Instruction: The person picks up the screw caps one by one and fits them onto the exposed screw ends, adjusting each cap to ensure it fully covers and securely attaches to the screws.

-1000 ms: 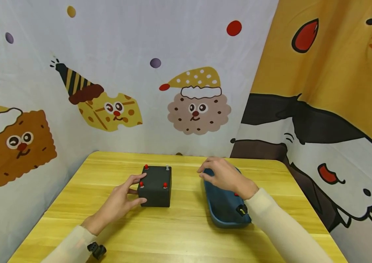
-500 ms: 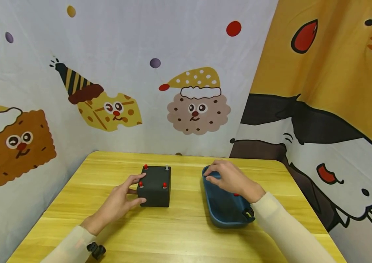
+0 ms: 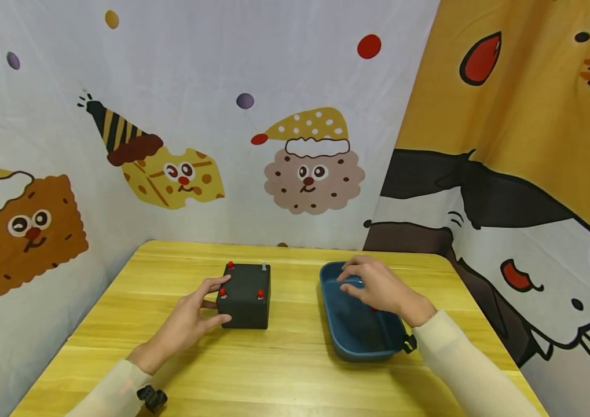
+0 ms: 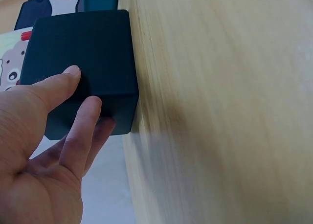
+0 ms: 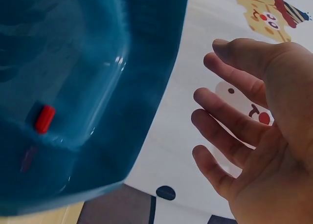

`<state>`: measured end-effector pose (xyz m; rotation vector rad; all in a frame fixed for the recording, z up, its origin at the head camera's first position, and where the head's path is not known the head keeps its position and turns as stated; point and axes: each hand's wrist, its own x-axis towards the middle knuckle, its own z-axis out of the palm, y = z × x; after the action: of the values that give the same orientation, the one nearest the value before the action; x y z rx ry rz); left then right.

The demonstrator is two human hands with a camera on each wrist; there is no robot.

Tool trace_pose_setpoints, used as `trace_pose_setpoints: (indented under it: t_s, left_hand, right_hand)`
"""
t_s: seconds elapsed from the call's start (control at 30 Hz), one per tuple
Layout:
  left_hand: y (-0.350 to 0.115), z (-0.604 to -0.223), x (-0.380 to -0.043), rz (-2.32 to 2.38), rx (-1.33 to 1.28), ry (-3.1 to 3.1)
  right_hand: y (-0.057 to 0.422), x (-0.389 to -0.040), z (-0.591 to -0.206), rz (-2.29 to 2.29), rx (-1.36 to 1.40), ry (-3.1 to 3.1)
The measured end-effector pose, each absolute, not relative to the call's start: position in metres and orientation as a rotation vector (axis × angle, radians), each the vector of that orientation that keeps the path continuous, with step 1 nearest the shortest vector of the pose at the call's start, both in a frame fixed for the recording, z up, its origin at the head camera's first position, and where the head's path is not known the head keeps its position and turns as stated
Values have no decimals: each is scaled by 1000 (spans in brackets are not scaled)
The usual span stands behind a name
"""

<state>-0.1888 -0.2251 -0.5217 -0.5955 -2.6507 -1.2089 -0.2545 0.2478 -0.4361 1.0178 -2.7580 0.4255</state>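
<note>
A black box [image 3: 245,307] stands on the table, with three small red-capped switches [image 3: 223,293] and one bare silver switch [image 3: 264,267] at its top corners. My left hand [image 3: 190,310] grips its left side, thumb on the front face and index finger at the top edge; in the left wrist view the other fingers [image 4: 80,138] lie against the side. Over the far part of a blue tray [image 3: 344,347] hovers my right hand [image 3: 380,286], fingers loosely bent and holding nothing. Inside the tray lies a small red cap [image 5: 44,119], partly hidden by that hand in the head view.
The wooden table [image 3: 300,382] ends at a white cartoon-printed curtain [image 3: 242,220] behind and a yellow one [image 3: 529,127] at right. A strip of tabletop separates box and tray. Small black cameras [image 3: 152,398] sit at the wrists.
My right hand has shifted rightward and slightly toward me over the tray, uncovering its far left end. My left hand and the black box have stayed in place.
</note>
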Motion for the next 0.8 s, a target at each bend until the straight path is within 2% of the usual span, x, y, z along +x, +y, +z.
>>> trace_pose_setpoints:
  t_s: [0.8]
  left_hand:
    - [-223, -520, -186, -1195, -581, -2654]
  right_hand:
    - [285, -249, -447, 182, 962, -2882]
